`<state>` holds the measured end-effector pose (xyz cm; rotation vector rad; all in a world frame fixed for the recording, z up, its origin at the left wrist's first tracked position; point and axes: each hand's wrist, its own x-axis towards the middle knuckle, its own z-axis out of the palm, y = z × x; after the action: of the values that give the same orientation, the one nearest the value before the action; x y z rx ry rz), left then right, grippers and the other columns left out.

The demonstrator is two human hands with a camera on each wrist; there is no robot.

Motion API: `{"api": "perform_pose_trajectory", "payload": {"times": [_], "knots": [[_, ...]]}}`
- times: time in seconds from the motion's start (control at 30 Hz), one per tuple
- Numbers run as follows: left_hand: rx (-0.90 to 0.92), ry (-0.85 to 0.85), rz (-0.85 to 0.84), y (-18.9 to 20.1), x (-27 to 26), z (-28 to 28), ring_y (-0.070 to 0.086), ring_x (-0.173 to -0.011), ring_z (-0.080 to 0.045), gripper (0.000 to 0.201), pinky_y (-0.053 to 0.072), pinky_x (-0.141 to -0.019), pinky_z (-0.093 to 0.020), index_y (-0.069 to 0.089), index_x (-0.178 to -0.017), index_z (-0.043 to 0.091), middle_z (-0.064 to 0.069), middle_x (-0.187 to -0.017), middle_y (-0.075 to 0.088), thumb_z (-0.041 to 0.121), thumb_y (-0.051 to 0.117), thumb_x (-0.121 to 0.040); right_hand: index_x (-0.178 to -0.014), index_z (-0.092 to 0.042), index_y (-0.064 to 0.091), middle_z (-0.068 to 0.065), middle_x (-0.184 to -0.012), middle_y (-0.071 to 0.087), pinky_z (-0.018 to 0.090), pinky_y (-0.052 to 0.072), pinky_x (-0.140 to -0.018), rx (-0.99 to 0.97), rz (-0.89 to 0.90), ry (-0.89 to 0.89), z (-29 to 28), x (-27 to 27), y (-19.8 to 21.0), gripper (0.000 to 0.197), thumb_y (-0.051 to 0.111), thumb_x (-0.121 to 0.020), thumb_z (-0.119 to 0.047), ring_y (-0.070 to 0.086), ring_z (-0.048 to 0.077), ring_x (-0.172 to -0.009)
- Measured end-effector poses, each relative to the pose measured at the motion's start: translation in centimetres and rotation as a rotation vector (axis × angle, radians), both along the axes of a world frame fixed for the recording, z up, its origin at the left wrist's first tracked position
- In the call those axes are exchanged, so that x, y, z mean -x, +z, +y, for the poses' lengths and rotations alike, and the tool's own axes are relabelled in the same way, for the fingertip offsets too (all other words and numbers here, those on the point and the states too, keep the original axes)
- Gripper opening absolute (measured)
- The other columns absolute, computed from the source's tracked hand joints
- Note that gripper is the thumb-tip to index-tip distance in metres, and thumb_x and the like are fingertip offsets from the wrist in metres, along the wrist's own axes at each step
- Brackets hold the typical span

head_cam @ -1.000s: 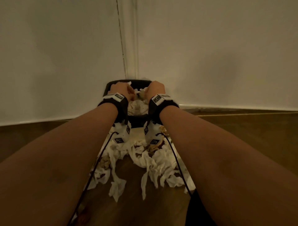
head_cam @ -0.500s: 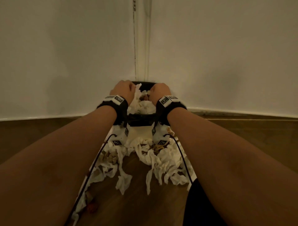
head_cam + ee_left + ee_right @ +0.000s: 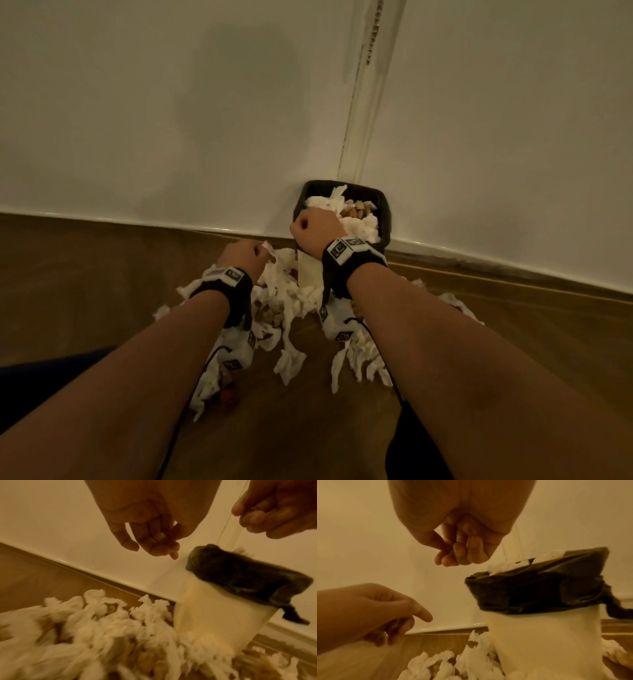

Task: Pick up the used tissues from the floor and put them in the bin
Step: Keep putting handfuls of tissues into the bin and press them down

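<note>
The bin (image 3: 385, 209) at upper centre of the frame already brims with tissues (image 3: 359, 228); many more (image 3: 291, 301) litter the floor (image 3: 102, 274) below it. Left hand (image 3: 241, 255) and right hand (image 3: 317, 229) hang loosely curled, empty.

I am kneeling over a wooden floor (image 3: 102, 267) where torn tissues (image 3: 291, 298) are lying around the bin (image 3: 310, 270).
</note>
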<state>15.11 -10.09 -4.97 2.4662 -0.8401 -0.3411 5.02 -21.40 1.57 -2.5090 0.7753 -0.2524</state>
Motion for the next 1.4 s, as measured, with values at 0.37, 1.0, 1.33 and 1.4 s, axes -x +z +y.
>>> {"api": "perform_pose_trajectory", "payload": {"times": [0.37, 1.0, 1.33, 1.4], "knots": [[-0.238, -0.030, 0.120, -9.4, -2.0, 8.2, 0.057, -0.084, -0.018, 0.025, 0.043, -0.066, -0.025, 0.063, -0.105, 0.025, -0.003, -0.111, 0.063, 0.019, 0.042, -0.095, -0.112, -0.003, 0.064, 0.017, -0.115, 0.064, 0.042, 0.053, -0.089, -0.183, 0.416, 0.104, 5.2, -4.0, -9.4, 0.030, 0.044, -0.095, -0.017, 0.062, 0.032, -0.101], [-0.209, 0.005, -0.167, -12.9, -2.7, 7.5, 0.039, -0.121, -0.025, 0.038, 0.029, -0.101, -0.043, 0.046, -0.123, 0.026, -0.002, -0.130, 0.044, 0.012, 0.046, -0.088, -0.138, -0.018, 0.041, 0.013, -0.145, 0.033, 0.041, 0.032, -0.110, 0.077, 0.669, 0.156, 6.4, -5.0, -21.8, 0.045, 0.042, -0.097, -0.036, 0.035, 0.034, -0.131], [-0.301, -0.198, -0.154, -13.0, -4.4, 5.5, 0.040, -0.123, -0.028, 0.034, 0.027, -0.103, -0.048, 0.044, -0.122, 0.035, -0.006, -0.134, 0.039, 0.029, 0.052, -0.089, -0.146, -0.024, 0.031, 0.007, -0.154, 0.024, 0.050, 0.032, -0.110, -0.154, 0.692, -0.022, 5.7, -4.7, -23.4, 0.069, 0.054, -0.085, -0.049, 0.027, 0.034, -0.139], [-0.354, -0.243, -0.127, -13.2, -4.3, 4.8, 0.039, -0.125, -0.030, 0.036, 0.024, -0.105, -0.049, 0.041, -0.123, 0.039, -0.007, -0.136, 0.039, 0.034, 0.053, -0.089, -0.139, -0.016, 0.042, 0.011, -0.147, 0.037, 0.046, 0.035, -0.109, -0.178, 0.630, -0.022, 5.4, -4.7, -23.2, 0.063, 0.058, -0.085, -0.045, 0.037, 0.033, -0.133]]}}
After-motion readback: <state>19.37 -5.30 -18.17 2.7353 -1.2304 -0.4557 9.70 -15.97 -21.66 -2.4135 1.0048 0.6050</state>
